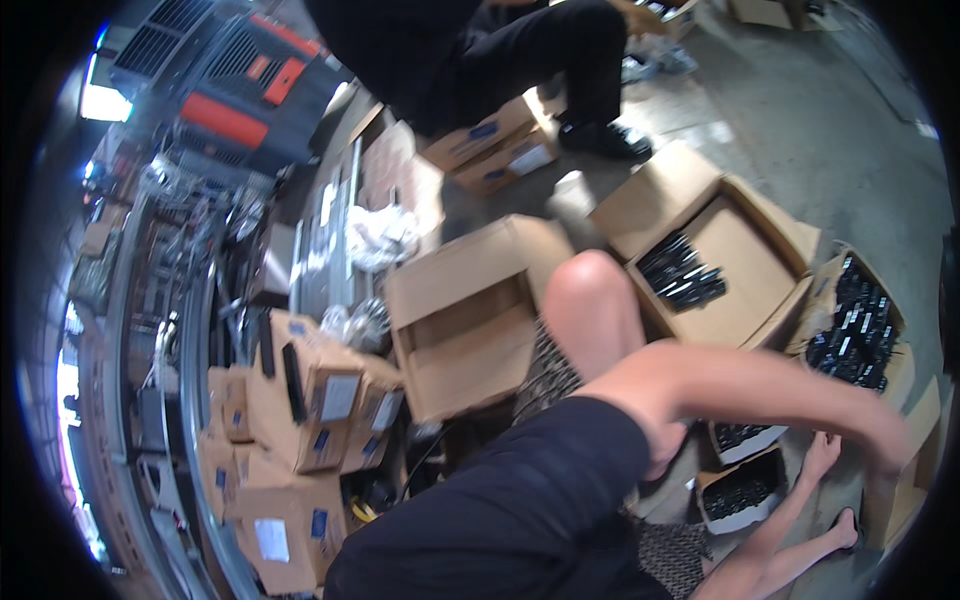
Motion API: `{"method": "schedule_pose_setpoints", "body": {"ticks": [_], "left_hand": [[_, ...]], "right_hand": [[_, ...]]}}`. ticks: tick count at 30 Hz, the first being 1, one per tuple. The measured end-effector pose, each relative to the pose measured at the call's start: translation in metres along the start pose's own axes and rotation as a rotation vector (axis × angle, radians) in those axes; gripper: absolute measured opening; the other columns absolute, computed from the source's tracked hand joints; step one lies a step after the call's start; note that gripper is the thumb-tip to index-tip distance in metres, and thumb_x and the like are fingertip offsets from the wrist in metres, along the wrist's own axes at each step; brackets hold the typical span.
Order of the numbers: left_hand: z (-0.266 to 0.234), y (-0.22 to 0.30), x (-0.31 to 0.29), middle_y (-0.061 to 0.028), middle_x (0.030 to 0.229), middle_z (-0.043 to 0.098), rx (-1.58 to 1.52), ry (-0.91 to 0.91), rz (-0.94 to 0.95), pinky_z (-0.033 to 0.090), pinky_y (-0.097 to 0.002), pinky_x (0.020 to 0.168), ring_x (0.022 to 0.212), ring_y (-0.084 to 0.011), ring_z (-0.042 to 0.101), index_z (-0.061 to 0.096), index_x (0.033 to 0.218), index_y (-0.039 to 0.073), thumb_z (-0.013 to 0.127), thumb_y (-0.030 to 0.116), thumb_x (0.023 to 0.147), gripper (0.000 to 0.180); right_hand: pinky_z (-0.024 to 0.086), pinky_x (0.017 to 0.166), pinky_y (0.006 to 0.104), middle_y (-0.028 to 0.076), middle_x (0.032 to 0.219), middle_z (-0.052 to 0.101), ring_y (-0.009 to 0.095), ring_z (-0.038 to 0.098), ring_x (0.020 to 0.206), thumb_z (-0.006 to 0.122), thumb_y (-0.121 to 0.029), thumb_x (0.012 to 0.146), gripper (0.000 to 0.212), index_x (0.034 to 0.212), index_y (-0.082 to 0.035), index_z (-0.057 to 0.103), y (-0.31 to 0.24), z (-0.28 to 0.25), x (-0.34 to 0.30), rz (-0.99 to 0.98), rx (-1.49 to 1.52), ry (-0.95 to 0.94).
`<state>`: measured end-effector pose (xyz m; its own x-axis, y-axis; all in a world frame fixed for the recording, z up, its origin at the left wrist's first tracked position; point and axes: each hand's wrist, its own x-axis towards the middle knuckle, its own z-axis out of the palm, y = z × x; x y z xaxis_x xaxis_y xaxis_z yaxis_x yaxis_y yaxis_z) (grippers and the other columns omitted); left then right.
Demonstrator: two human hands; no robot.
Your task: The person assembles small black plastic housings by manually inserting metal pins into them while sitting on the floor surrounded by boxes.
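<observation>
My left arm reaches across to the right, and my left hand (888, 450) is smeared by motion beside a cardboard box (912, 490) at the right edge. I cannot make out its fingers. Lower down, my right hand (822, 456) has its fingers curled together; whatever is in them is too small to name. It is close to two small white-sided cartons, a nearer one (745, 513) and one behind it (778, 441), both holding small black parts. Beyond my left forearm, a carton (815, 345) is filled with black parts (855, 325).
A large open box (755, 265) holds a bundle of black strips (680, 272). An empty open box (465, 355) stands left of my knee. Stacked cartons (300, 430) are at left, beside metal racking (190, 380). Another person (540, 60) in dark clothes is at the far side.
</observation>
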<state>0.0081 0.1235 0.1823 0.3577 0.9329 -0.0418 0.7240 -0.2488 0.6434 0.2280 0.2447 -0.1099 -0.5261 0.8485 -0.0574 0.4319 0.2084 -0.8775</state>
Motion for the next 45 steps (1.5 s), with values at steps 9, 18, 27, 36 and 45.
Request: {"method": "schedule_pose_setpoints", "body": {"ticks": [9, 18, 27, 36, 45], "left_hand": [[-0.035, 0.012, 0.04, -0.0201, 0.093, 0.069, 0.114, -0.044, -0.019, 0.054, -0.0462, 0.076, 0.086, -0.0364, 0.068, 0.068, 0.104, 0.001, 0.064, 0.031, 0.085, 0.036], [-0.022, 0.017, 0.053, -0.0183, 0.096, 0.07, 0.143, -0.096, -0.088, 0.055, -0.0463, 0.077, 0.089, -0.0344, 0.068, 0.069, 0.106, 0.003, 0.065, 0.035, 0.086, 0.038], [-0.025, 0.003, 0.078, -0.0164, 0.098, 0.072, 0.15, -0.173, -0.248, 0.056, -0.0465, 0.078, 0.092, -0.0324, 0.069, 0.071, 0.108, 0.005, 0.066, 0.04, 0.086, 0.041], [-0.009, -0.109, 0.023, -0.0156, 0.101, 0.072, 0.366, -0.071, -0.39, 0.055, -0.0462, 0.082, 0.096, -0.0346, 0.068, 0.071, 0.103, 0.004, 0.064, 0.032, 0.086, 0.033], [0.087, -0.224, -0.186, -0.0213, 0.102, 0.069, 0.471, 0.157, -1.02, 0.055, -0.0463, 0.085, 0.096, -0.0386, 0.067, 0.067, 0.098, 0.0, 0.073, 0.026, 0.08, 0.032]], "right_hand": [[0.052, 0.071, 0.0258, 0.004, 0.099, 0.067, 0.013, 0.065, 0.082, 0.062, -0.019, 0.098, 0.029, 0.121, -0.001, 0.062, -0.034, 0.01, -0.13, 0.117, -0.078, -0.038], [0.053, 0.071, 0.0287, 0.008, 0.097, 0.069, 0.016, 0.066, 0.08, 0.064, -0.018, 0.095, 0.03, 0.119, 0.001, 0.063, -0.029, 0.029, -0.162, 0.122, -0.16, -0.134], [0.054, 0.07, 0.0316, 0.012, 0.096, 0.07, 0.02, 0.067, 0.078, 0.067, -0.017, 0.091, 0.032, 0.117, 0.002, 0.064, -0.019, 0.039, -0.168, 0.126, -0.294, -0.189], [0.055, 0.074, 0.0371, 0.02, 0.091, 0.071, 0.028, 0.071, 0.079, 0.069, -0.015, 0.086, 0.033, 0.113, 0.002, 0.065, -0.011, 0.042, -0.178, 0.283, -0.312, -0.105], [0.055, 0.075, 0.0397, 0.022, 0.092, 0.071, 0.031, 0.071, 0.083, 0.069, -0.015, 0.083, 0.031, 0.108, 0.003, 0.066, -0.016, 0.052, -0.171, 0.217, -0.299, -0.088]]}}
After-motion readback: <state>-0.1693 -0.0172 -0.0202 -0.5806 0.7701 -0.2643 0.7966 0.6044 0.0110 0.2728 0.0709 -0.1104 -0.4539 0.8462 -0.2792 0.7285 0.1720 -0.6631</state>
